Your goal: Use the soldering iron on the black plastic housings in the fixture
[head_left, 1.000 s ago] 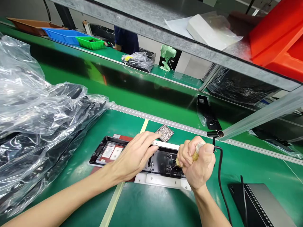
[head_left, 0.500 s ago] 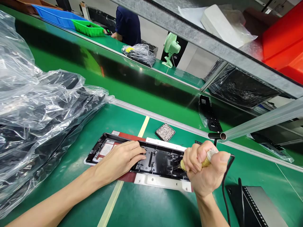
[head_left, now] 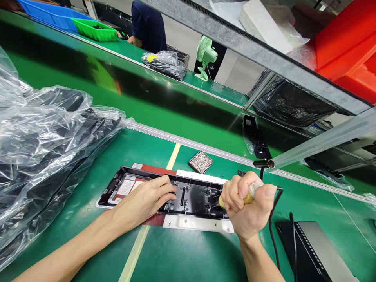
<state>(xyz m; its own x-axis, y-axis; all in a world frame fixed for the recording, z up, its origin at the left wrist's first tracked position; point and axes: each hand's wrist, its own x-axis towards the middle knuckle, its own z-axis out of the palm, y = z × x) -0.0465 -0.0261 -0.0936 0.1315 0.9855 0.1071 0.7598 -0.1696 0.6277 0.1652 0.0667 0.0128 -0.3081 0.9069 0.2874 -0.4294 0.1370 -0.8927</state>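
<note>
A long black plastic housing (head_left: 194, 196) lies in a white and red fixture (head_left: 194, 224) on the green bench. My left hand (head_left: 145, 201) rests flat on the housing's left half, fingers spread and pressing down. My right hand (head_left: 249, 205) is fisted around a corded screwdriver (head_left: 249, 197) with a yellowish grip, its tip down on the housing's right part. The black cable (head_left: 272, 227) loops off to the right. A small square tray of screws (head_left: 200, 161) sits just behind the fixture.
A heap of black parts in clear plastic bags (head_left: 44, 152) fills the left. A grey and black box (head_left: 311, 250) lies at the lower right. A metal tube (head_left: 317, 143) juts in from the right. Across the conveyor stand a green fan (head_left: 205, 55), bins, and another person (head_left: 147, 25).
My left hand came back from the screw tray to the housing and now presses on its left half. My right hand keeps the screwdriver on the housing's right part.
</note>
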